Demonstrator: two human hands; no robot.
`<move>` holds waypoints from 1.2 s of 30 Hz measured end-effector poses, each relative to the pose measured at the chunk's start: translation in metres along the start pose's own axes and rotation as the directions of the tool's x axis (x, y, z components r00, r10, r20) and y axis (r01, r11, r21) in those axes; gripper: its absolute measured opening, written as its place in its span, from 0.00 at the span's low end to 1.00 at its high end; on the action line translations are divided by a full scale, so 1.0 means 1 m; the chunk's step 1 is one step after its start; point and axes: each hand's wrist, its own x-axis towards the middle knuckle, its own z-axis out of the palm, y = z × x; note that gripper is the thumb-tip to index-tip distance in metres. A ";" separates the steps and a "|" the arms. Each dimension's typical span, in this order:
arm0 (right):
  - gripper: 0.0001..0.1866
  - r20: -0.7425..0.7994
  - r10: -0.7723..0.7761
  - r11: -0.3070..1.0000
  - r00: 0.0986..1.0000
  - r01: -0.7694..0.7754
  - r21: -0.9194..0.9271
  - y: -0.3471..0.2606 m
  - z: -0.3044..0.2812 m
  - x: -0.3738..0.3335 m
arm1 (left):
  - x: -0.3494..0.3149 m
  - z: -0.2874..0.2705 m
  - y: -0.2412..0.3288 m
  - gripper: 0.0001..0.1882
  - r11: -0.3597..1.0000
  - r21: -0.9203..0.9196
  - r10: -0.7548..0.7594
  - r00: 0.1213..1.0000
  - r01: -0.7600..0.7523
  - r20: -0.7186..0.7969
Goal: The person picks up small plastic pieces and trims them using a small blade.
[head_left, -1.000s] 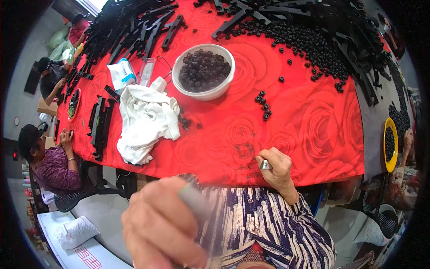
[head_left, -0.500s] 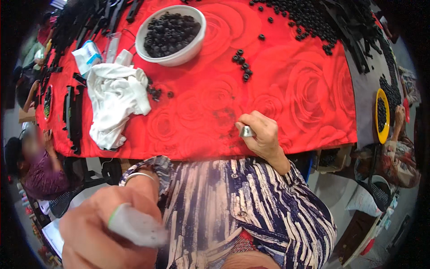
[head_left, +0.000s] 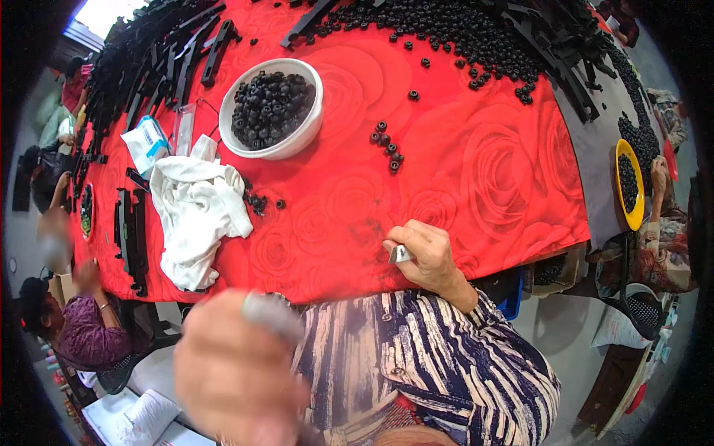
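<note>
My right hand is closed in a fist near the front edge of the red rose-patterned tablecloth. From it sticks the silvery end of a small tool; the fist hides the rest. Raised close to the camera at the lower left, my left hand is smeared by motion, with a whitish cover on one finger. Whether it holds anything cannot be seen. Several small black ring-shaped parts lie beyond my right hand. A white bowl full of such parts stands further back.
A crumpled white cloth lies left of centre, with a blue-and-white packet behind it. Long black pieces pile up at the far left. Loose black parts spread along the back. Other people sit at both sides, a yellow tray at the right.
My left hand has swung up and to the right in the picture, staying close to the camera. The whole view has shifted, so the tabletop sits lower; my right hand still grips the tool.
</note>
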 end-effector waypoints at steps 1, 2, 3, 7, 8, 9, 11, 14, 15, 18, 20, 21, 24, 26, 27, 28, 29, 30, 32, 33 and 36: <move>0.07 -0.020 0.015 1.000 1.000 -0.015 -0.027 0.008 -0.003 -0.005 | -0.007 -0.006 -0.019 0.06 0.988 0.091 -0.138 0.970 0.121 0.203; 0.07 -0.012 0.004 1.000 1.000 -0.004 -0.017 0.003 -0.002 -0.001 | -0.007 -0.018 -0.024 0.11 0.946 0.247 -0.291 0.887 0.210 0.359; 0.07 -0.014 0.005 1.000 1.000 -0.005 -0.029 0.005 -0.003 -0.004 | -0.014 -0.008 -0.042 0.15 0.863 0.295 -0.497 0.796 0.411 0.346; 0.06 0.025 -0.004 0.999 1.000 0.005 -0.042 0.001 -0.004 -0.001 | -0.050 0.018 -0.106 0.28 0.566 0.458 -0.824 0.489 0.685 0.286; 0.06 0.014 -0.010 0.999 1.000 0.011 -0.052 0.002 -0.004 0.000 | -0.064 0.022 -0.121 0.31 0.638 0.592 -0.747 0.583 0.492 0.320; 0.06 0.008 0.000 0.999 1.000 0.000 -0.039 0.002 -0.003 0.000 | -0.075 0.027 -0.135 0.34 0.666 0.695 -0.655 0.658 0.271 0.372; 0.06 0.007 -0.003 1.000 1.000 0.003 -0.005 0.001 0.002 -0.002 | -0.095 0.031 -0.153 0.36 0.699 0.680 -0.623 0.656 0.221 0.427; 0.07 -0.012 -0.029 0.999 1.000 0.029 -0.023 0.004 0.002 -0.005 | -0.098 0.038 -0.170 0.37 0.727 0.668 -0.589 0.646 0.160 0.486; 0.07 -0.013 -0.023 0.999 1.000 0.023 -0.022 0.003 0.001 -0.006 | -0.097 0.039 -0.174 0.35 0.733 0.652 -0.577 0.683 0.192 0.448; 0.07 0.002 -0.001 0.999 1.000 0.001 -0.032 0.002 0.000 -0.003 | -0.096 0.032 -0.184 0.26 0.762 0.615 -0.554 0.699 0.205 0.453; 0.07 0.011 -0.004 0.999 1.000 0.004 -0.035 0.003 0.000 -0.004 | -0.099 0.026 -0.178 0.20 0.795 0.553 -0.548 0.687 0.251 0.476; 0.07 0.020 0.001 0.999 1.000 0.000 -0.040 0.003 0.000 -0.003 | -0.099 0.022 -0.175 0.20 0.788 0.558 -0.559 0.683 0.260 0.471; 0.07 0.016 -0.009 0.998 1.000 0.010 -0.057 0.000 -0.001 -0.001 | -0.103 0.007 -0.160 0.18 0.786 0.559 -0.579 0.630 0.264 0.517; 0.08 0.024 -0.008 0.998 1.000 0.009 -0.059 0.005 0.001 -0.002 | -0.112 0.000 -0.154 0.22 0.805 0.520 -0.558 0.662 0.285 0.501; 0.08 0.015 -0.005 0.998 1.000 0.006 -0.055 0.006 0.003 -0.003 | -0.114 -0.003 -0.148 0.22 0.797 0.528 -0.569 0.657 0.293 0.494; 0.08 0.003 -0.005 0.999 1.000 0.006 -0.053 0.006 0.003 -0.004 | -0.110 -0.004 -0.138 0.23 0.787 0.502 -0.592 0.670 0.360 0.448; 0.08 0.004 -0.014 0.998 1.000 0.014 -0.065 0.007 0.004 -0.005 | -0.108 -0.006 -0.131 0.25 0.774 0.470 -0.615 0.679 0.424 0.401; 0.08 0.009 -0.014 0.998 1.000 0.015 -0.057 0.007 0.003 -0.006 | -0.107 -0.009 -0.127 0.25 0.769 0.476 -0.621 0.677 0.427 0.395; 0.09 0.017 -0.015 0.998 1.000 0.016 -0.068 0.006 0.002 -0.005 | -0.107 -0.019 -0.120 0.29 0.738 0.602 -0.576 0.751 0.306 0.324; 0.10 0.015 -0.010 0.998 1.000 0.011 -0.066 0.006 0.002 -0.006 | -0.107 -0.023 -0.116 0.26 0.722 0.634 -0.555 0.780 0.277 0.291; 0.10 0.012 -0.011 0.999 1.000 0.012 -0.053 0.008 0.003 -0.007 | -0.107 -0.035 -0.104 0.19 0.645 0.719 -0.604 0.749 0.261 0.270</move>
